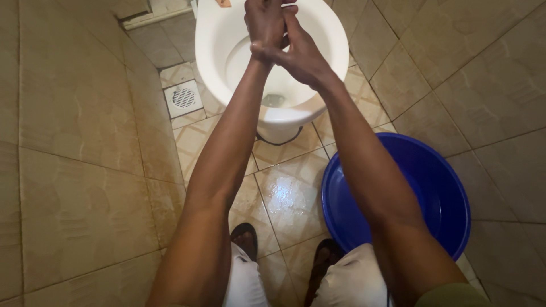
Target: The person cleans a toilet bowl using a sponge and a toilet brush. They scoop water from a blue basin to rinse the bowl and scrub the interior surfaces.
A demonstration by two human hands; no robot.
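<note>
**Hands clasped together above the toilet bowl**

Nearest the camera, at 6 o'clock, two dark sandalled feet (284, 256) stand on the wet tiled floor (290, 199), with pale trouser legs (347, 281) just above the lower edge. At 4 o'clock a blue plastic basin (438, 193) sits on the floor beside the right leg, partly hidden by the right forearm.

Both arms are extended straight forward, converging toward 12 o'clock. The left forearm runs from 7 o'clock up to the centre top; the right forearm runs from 5 o'clock to the same location.

The left hand (264, 25) and right hand (301, 54) meet over the white toilet bowl (219, 40). The right hand is wrapped partly around the left at the wrist and palm, fingers curled. The left hand is closed against the right. No separate object is visible in either hand; whether anything is enclosed between the palms cannot be determined.

At 11 o'clock, a square floor drain (183, 98) lies left of the bowl, near the tiled wall (74, 142).
</note>
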